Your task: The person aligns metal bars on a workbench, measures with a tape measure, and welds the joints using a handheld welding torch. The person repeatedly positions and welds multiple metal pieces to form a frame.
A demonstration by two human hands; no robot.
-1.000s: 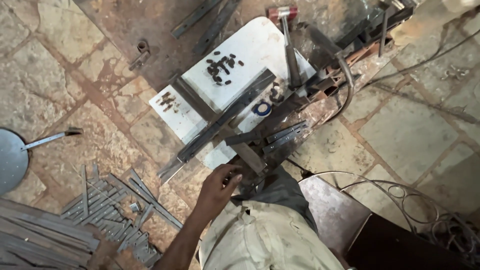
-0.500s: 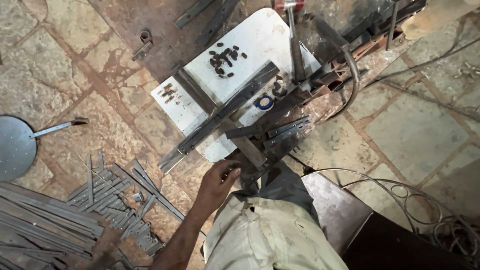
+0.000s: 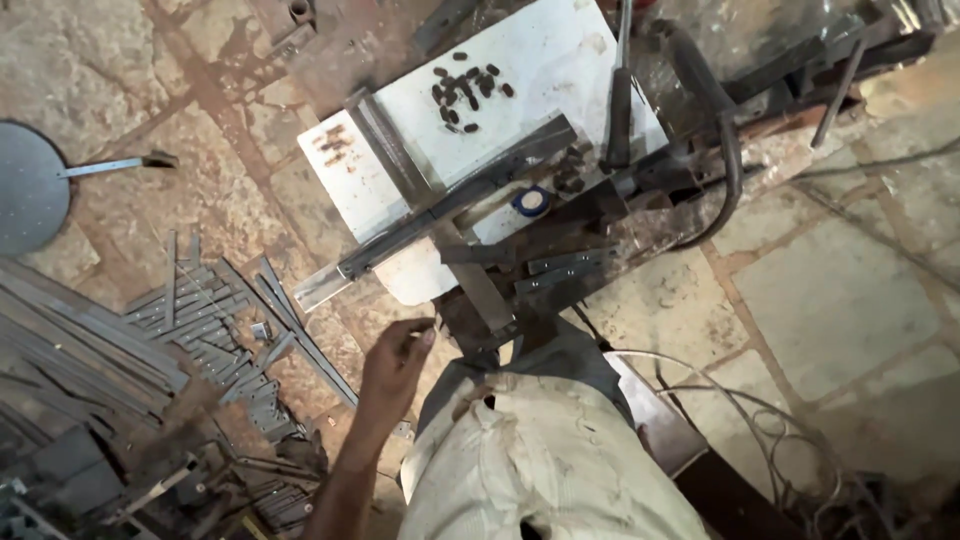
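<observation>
Since the earlier frame, your left hand (image 3: pixel 395 360) has come off the end of the flat steel strip (image 3: pixel 478 290) and now hangs just beside it, at about 8 o'clock from the white worktop (image 3: pixel 520 60). Its grip is half closed, thumb and forefinger pinched close together; whether they hold some small thing I cannot tell. Your right hand is not in view.

The strip lies at 6 o'clock on the worktop, near your knee, under a long steel angle bar (image 3: pixel 450 205) that runs across from 8 o'clock to 2 o'clock. I judge that you are setting up the pieces for joining, with the positioning not finished. The next move, I think, calls for a steady touch on the strip end, so that it stays square under the bar.

All the metal is dull grey and rusty brown, with straight sharp edges. A pile of cut strips (image 3: pixel 200 320) lies on the stone floor at 9 o'clock, and a thick black cable (image 3: pixel 725 160) bends over the worktop at 3 o'clock. Small dark slugs (image 3: pixel 465 90) lie scattered on the white surface.
</observation>
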